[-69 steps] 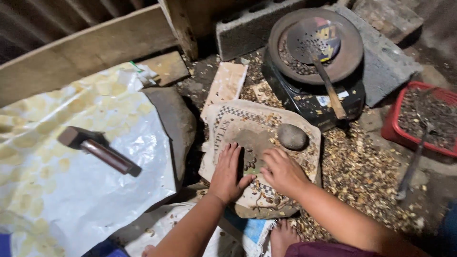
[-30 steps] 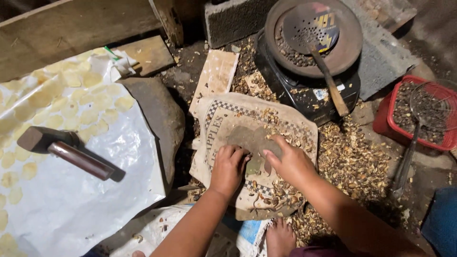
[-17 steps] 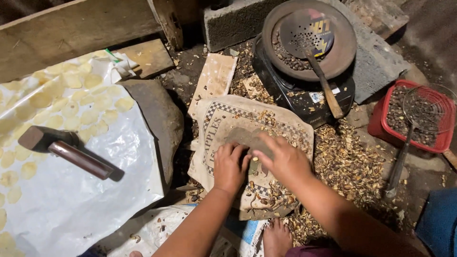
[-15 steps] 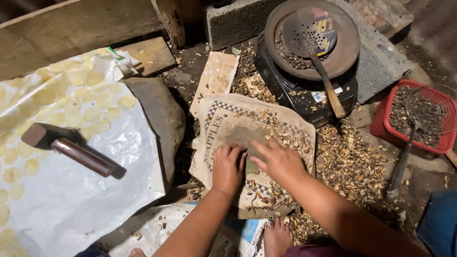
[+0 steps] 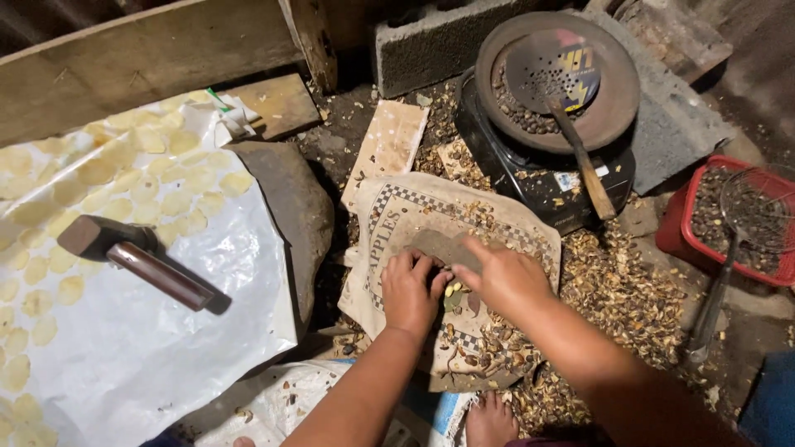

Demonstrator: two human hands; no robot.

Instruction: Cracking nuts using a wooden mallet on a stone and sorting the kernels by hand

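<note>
My left hand (image 5: 411, 290) rests palm down on a printed sack (image 5: 397, 211) strewn with nut shells, its bent fingertips touching a flat grey stone (image 5: 435, 246) and a few small kernels (image 5: 451, 294). My right hand (image 5: 501, 277) is right beside it, cupped and closed, with the forefinger stretched onto the flat stone. The small round stone seen earlier is hidden under that hand. Both hands nearly touch. Broken shells (image 5: 613, 290) lie heaped to the right of the sack.
A hammer (image 5: 141, 261) lies on a white plastic sheet (image 5: 124, 364) dotted with pale flat discs. A large dark rock (image 5: 286, 207) sits beside it. Behind are a black stove (image 5: 538, 178), a round pan (image 5: 617, 103) with a perforated skimmer (image 5: 551, 70), and a red basket (image 5: 683, 223). A bare foot (image 5: 489, 418) is below.
My right hand has moved up over the round stone and closed on it, so it no longer shows. My left hand stays on the flat stone; the view shifted slightly.
</note>
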